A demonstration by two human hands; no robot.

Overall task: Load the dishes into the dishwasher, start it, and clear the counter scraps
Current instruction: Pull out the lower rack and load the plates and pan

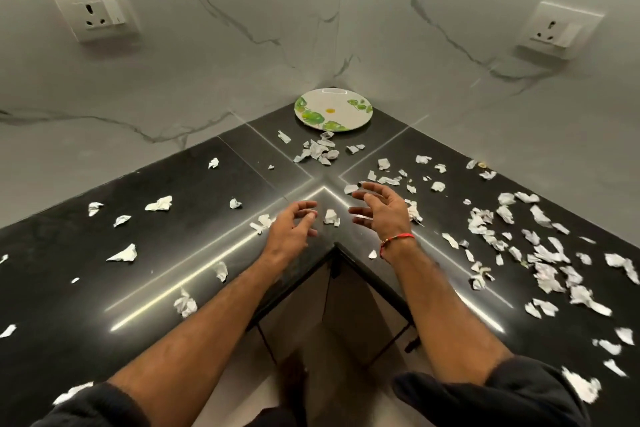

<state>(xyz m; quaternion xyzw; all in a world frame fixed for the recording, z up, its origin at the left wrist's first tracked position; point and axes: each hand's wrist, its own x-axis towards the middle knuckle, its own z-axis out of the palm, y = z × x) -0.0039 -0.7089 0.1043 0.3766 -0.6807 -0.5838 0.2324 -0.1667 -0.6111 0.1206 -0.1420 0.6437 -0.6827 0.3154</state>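
Dark sleeves [491, 392] frame both forearms reaching over the black counter [86, 288] at its inner corner. Left hand [289, 227] and right hand [381, 210] hover with fingers spread and loosely curled, gripping nothing, a paper scrap [331, 217] lying between them. Torn paper scraps [540, 253] litter both counter wings, thickest on the right. A floral plate [333, 109] sits in the far corner against the marble wall [242, 62].
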